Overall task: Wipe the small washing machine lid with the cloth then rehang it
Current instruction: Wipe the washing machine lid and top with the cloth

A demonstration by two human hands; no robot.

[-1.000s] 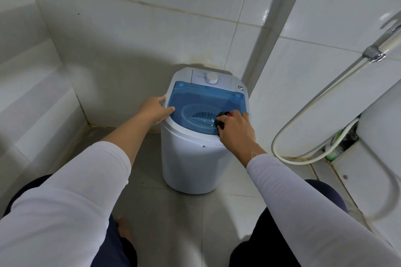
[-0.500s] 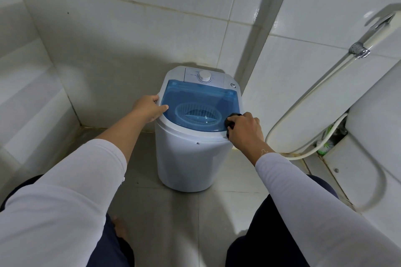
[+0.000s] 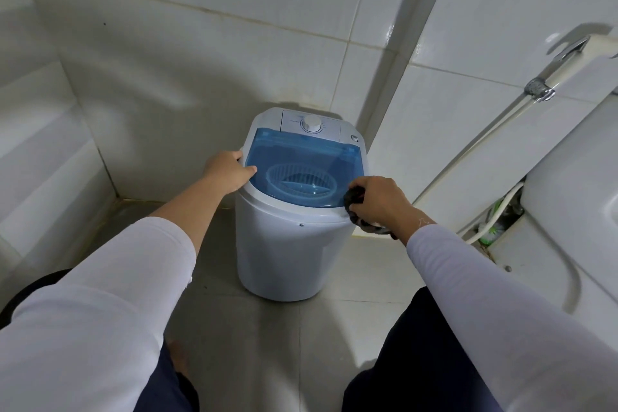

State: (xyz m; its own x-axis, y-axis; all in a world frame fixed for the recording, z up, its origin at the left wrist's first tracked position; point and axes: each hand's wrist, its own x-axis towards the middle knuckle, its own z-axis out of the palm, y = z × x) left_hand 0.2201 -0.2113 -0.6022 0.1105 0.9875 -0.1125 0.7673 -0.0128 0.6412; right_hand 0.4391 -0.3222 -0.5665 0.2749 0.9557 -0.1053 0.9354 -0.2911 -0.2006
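At washer lid [image 3: 294, 157] front-R edge, R hand [image 3: 379, 199] grips dark cloth [image 3: 355, 199]; L hand [image 3: 229, 170] rests flat, fingers open, on L rim.

White tiled walls [image 3: 187, 53] meet a grey tiled floor [image 3: 267, 344].

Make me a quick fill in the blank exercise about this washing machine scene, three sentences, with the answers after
1. The right hand grips a dark ____ at the lid's near right corner.
2. The washing machine has a see-through lid tinted ____.
3. The left hand rests on the machine's ____ edge.

Answers: cloth; blue; left
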